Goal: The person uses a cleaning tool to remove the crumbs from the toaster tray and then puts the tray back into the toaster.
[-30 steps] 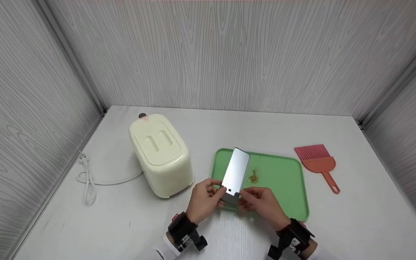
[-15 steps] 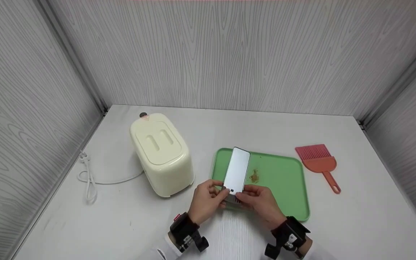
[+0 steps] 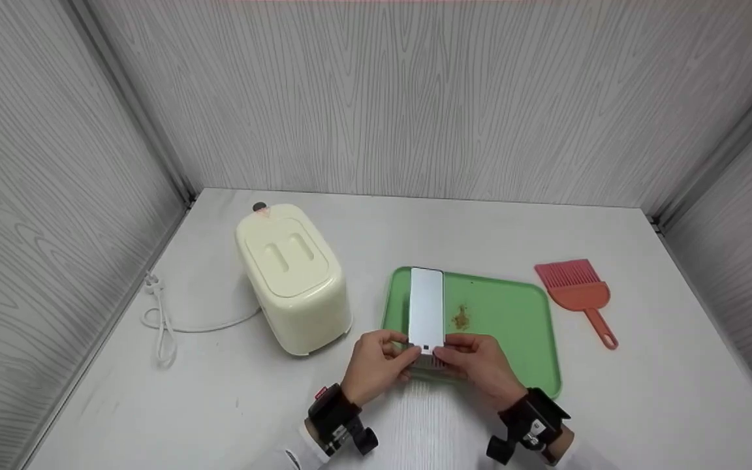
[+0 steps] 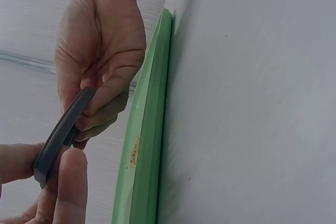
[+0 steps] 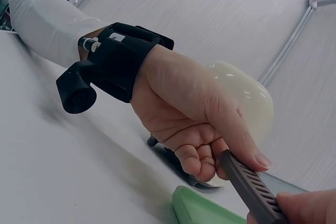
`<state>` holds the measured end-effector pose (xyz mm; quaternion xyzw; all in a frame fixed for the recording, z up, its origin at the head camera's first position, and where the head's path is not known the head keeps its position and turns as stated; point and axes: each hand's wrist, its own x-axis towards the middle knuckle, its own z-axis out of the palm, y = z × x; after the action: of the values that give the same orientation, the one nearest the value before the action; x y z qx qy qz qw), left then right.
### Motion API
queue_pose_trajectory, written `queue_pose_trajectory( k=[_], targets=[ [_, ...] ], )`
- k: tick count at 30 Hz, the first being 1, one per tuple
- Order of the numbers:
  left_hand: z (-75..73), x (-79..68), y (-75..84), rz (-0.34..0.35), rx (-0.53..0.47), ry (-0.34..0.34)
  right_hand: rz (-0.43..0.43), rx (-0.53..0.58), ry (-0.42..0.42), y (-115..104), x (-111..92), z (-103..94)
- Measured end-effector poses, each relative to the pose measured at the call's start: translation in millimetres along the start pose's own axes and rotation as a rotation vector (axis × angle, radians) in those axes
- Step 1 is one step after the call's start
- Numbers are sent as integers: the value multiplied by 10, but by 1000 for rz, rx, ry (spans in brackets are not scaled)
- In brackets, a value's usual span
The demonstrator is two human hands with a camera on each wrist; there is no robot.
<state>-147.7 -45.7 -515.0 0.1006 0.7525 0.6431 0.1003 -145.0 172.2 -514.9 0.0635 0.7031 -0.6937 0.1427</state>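
Note:
Both hands hold a toaster's crumb tray [image 3: 426, 307], a long shiny metal plate with a dark slotted end piece, over the left part of a green tray [image 3: 513, 346]. My left hand [image 3: 376, 367] pinches the left corner of the near end between thumb and fingers. My right hand [image 3: 482, 367] pinches the right corner the same way. In the right wrist view the slotted end piece [image 5: 252, 187] spans the gap between the two hands. Brown crumbs [image 3: 461, 318] lie on the green tray, just right of the plate.
A cream toaster [image 3: 304, 287] with a lid stands left of the green tray. Its white cord [image 3: 166, 339] and plug lie at the far left. At the right lies a small orange-handled brush [image 3: 575, 294] with red bristles. Panel walls [image 3: 415, 98] enclose the table.
The plate's far end has swung left, so it now points straight away instead of slanting right. My right hand has taken a closer pinch on the near corner.

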Motion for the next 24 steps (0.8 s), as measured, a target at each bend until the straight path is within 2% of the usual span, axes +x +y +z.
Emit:
queue_pose_trajectory(
  k=[7,13,18,24],
  targets=[
    [-32,9,36,-38,-9,-41,-46,-94,-55,-55,-21,-135],
    [-55,23,54,-66,-35,-109,-63,-77,-81,-94,-51,-166],
    [-27,22,42,-67,-77,-112,-14,-32,15,-58,-78,-103],
    [30,-4,58,-86,-141,-57,48,183,128,4,-125,20]
  ],
)
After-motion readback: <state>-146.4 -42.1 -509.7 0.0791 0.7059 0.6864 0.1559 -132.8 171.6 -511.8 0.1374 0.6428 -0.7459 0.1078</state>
